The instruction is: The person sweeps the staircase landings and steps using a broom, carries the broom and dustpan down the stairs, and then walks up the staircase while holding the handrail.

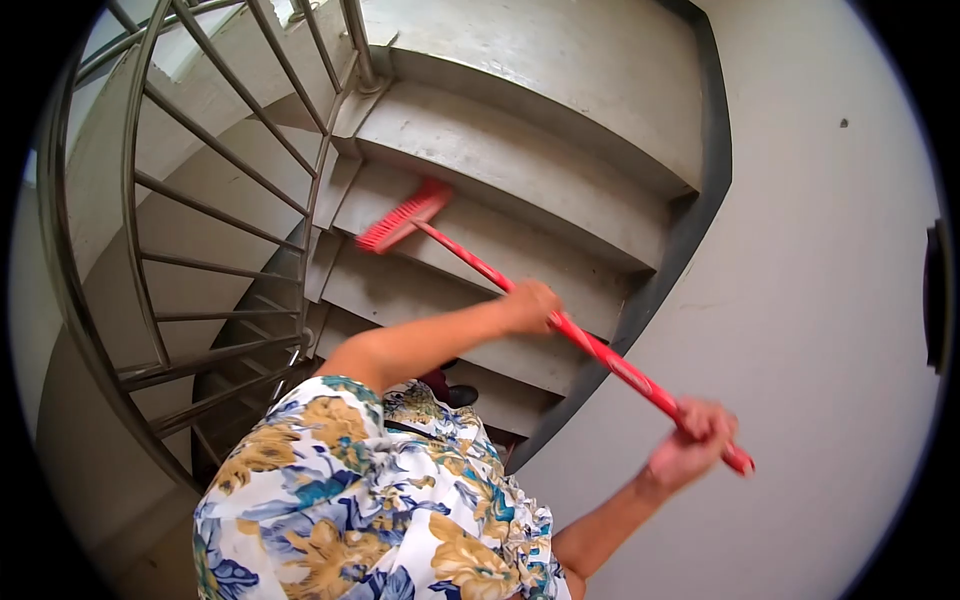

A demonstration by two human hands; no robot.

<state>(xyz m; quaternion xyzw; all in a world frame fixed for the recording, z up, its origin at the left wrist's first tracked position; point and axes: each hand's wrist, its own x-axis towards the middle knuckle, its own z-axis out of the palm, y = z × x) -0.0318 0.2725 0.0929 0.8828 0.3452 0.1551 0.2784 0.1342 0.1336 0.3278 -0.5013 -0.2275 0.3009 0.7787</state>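
Note:
A red broom point(478, 262) slants across the stairs. Its bristled head point(408, 214) is slightly blurred and lies over a tread near the railing side; whether the bristles touch the concrete I cannot tell. Around the middle of the handle my left hand point(530, 306) is closed. My right hand point(697, 437) grips the handle close to its top end, which sticks out past the fingers near the wall.
Grey concrete stairs point(540, 130) run up and down, with a dark painted band point(655, 310) along the pale wall point(800, 250). A metal railing point(135, 200) stands at the left. A dark shoe point(461, 396) shows on a lower step.

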